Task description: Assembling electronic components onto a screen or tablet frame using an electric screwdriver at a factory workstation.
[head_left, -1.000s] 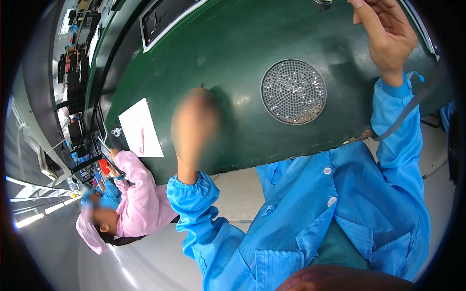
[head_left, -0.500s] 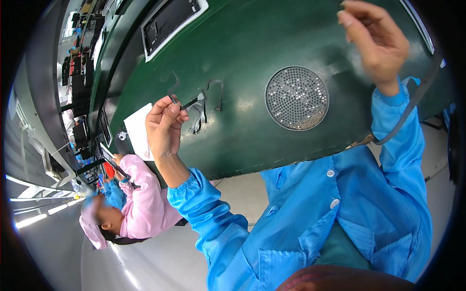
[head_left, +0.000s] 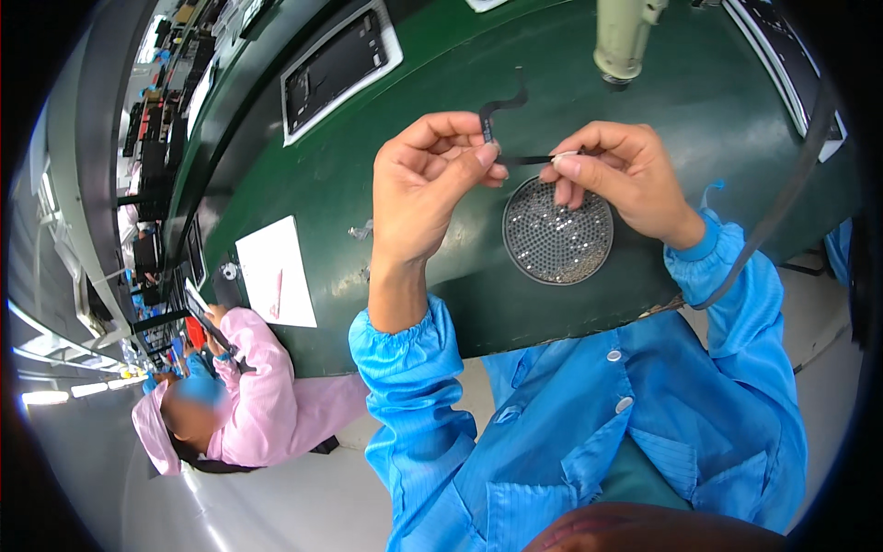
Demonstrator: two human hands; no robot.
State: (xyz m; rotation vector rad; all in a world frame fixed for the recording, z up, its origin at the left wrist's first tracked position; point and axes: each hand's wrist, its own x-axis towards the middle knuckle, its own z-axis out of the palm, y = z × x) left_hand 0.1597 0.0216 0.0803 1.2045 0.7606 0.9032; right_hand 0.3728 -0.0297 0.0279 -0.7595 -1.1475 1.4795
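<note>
Green table: spans the view [head_left: 322,193], its near edge worn and running just in front of the wearer.
Blue coat: on the wearer [head_left: 570,405], with white buttons and gathered cuffs.
Co-worker: seated at the left in pink clothing [head_left: 267,396], hands on a dark flat item.
Right panel: dark, light-edged and flat [head_left: 782,64], lying at the table's far right.
Left panel: dark with a pale border [head_left: 340,74], on the table's upper left.
Grey hose: curves down the right side [head_left: 782,207], passing by the right sleeve.
Left hand: raised over the table [head_left: 418,179], thumb and index finger closed on the black strip, the other fingers loosely curled.
Right hand: facing it [head_left: 635,175], thumb and index finger pinched together on the strip's other part; fingertips overlap the tray's upper edge in view.
Round tray: grey and perforated [head_left: 507,244], on the table below the hands.
White sheet: flat at the left [head_left: 262,248].
Pale cylinder: hanging in at the top [head_left: 621,41], dark at its tip.
Black strip: thin and flexible [head_left: 524,160], stretched between both hands, a bent tail rising free above the left fingertips.
Reddish pen: lying on the sheet [head_left: 278,293].
Clear scrap: beside the left hand [head_left: 361,230], too small to identify.
Tiny pieces: shiny ones scattered over the tray, tan ones heaped at its lower right [head_left: 581,265].
</note>
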